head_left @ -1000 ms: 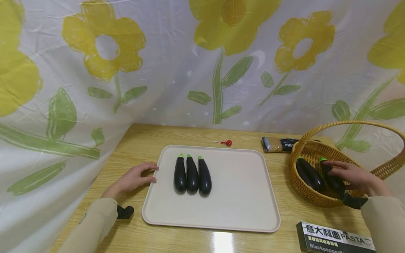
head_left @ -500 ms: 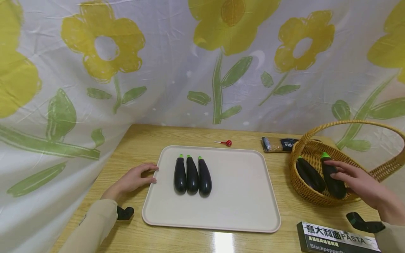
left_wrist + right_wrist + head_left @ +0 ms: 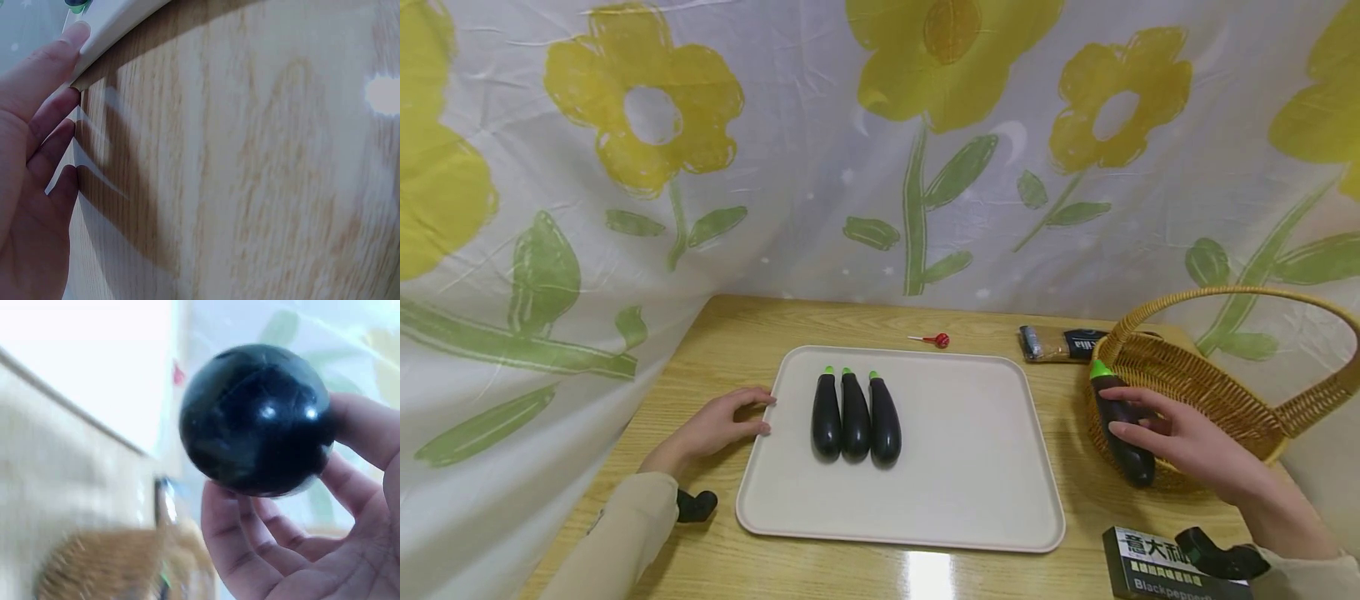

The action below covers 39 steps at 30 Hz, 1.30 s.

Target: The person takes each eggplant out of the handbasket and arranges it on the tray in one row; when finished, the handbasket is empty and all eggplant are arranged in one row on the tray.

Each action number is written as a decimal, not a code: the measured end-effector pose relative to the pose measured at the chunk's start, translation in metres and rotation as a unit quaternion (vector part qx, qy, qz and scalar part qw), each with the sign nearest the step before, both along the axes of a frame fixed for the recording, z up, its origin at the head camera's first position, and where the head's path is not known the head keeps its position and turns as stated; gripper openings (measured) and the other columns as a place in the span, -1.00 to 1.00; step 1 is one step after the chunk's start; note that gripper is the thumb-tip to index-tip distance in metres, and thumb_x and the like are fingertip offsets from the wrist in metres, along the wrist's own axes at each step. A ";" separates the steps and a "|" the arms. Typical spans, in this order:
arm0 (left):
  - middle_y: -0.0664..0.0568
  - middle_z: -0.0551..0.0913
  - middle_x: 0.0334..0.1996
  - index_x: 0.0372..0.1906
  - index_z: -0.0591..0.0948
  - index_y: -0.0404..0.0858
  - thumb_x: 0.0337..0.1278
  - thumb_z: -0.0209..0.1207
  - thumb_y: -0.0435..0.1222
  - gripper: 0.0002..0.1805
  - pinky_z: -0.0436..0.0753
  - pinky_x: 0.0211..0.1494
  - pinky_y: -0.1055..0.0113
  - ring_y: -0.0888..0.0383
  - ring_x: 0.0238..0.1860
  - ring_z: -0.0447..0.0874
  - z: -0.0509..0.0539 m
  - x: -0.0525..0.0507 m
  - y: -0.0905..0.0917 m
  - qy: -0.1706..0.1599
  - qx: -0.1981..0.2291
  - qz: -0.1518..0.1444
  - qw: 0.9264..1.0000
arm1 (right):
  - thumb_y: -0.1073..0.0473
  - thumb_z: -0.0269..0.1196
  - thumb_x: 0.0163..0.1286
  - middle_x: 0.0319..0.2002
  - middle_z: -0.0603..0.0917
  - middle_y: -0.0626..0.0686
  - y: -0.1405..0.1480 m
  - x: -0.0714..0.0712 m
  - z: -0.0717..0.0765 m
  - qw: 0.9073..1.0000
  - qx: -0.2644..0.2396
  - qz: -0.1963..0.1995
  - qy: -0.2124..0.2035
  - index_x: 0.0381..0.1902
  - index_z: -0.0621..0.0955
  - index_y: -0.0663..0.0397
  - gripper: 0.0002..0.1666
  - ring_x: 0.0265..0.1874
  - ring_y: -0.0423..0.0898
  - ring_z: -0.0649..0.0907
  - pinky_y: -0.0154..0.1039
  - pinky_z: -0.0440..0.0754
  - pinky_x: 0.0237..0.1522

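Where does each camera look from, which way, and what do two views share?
Head: worn on the head, facing forward and down at the tray and basket; left hand, right hand and sleeves show.
Left wrist: on that wrist, facing the table and the tray's edge; the left hand shows.
Right wrist: on that wrist, facing the eggplant's rounded end; the right hand shows.
Shared: head and right wrist both show the eggplant, basket and right hand.

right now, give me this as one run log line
right hand: grips one eggplant near basket | left hand: at left edge of tray | on tray: three eggplants
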State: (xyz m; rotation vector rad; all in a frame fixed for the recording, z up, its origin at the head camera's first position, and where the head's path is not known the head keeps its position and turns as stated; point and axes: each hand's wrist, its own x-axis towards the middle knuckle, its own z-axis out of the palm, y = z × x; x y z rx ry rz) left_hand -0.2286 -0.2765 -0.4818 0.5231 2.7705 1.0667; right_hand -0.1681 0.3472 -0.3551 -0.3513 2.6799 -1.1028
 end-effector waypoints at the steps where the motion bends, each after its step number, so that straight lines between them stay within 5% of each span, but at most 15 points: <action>1: -0.23 0.44 0.30 0.17 0.58 -0.20 0.17 0.33 -0.10 -0.50 0.22 0.39 -0.20 -0.25 0.36 0.29 0.000 0.000 0.000 0.002 0.003 0.000 1.000 | -0.01 0.16 0.48 0.29 0.38 0.33 -0.007 0.000 -0.002 1.000 -0.002 0.004 0.001 0.37 0.37 0.08 -0.40 0.06 0.19 0.59 -0.23 0.61 -0.20; 13: -0.22 0.45 0.29 0.16 0.59 -0.20 0.16 0.34 -0.13 -0.52 0.23 0.39 -0.18 -0.24 0.35 0.30 -0.001 -0.002 0.001 0.000 0.015 0.002 1.000 | -0.02 0.24 0.42 0.34 0.33 0.33 -0.080 -0.027 -0.053 0.992 -0.103 0.026 -0.073 0.39 0.35 0.07 -0.33 0.09 0.16 0.60 -0.12 0.63 -0.07; 21: -0.22 0.45 0.29 0.16 0.59 -0.19 0.16 0.34 -0.12 -0.52 0.23 0.39 -0.19 -0.24 0.35 0.30 0.001 -0.002 0.002 -0.001 0.010 0.001 1.000 | 0.06 0.28 0.39 0.21 0.46 0.31 -0.132 -0.046 -0.075 0.991 -0.104 0.035 -0.077 0.35 0.40 0.07 -0.37 -0.02 0.05 0.63 -0.14 0.65 -0.13; 39: -0.20 0.46 0.29 0.16 0.59 -0.18 0.17 0.33 -0.10 -0.52 0.24 0.38 -0.18 -0.23 0.35 0.31 -0.001 0.000 0.000 0.007 0.000 0.001 1.000 | 0.11 0.27 0.39 0.13 0.57 0.23 -0.191 -0.066 -0.090 0.994 -0.072 0.067 -0.045 0.34 0.44 0.07 -0.40 -0.14 -0.06 0.65 -0.18 0.59 -0.15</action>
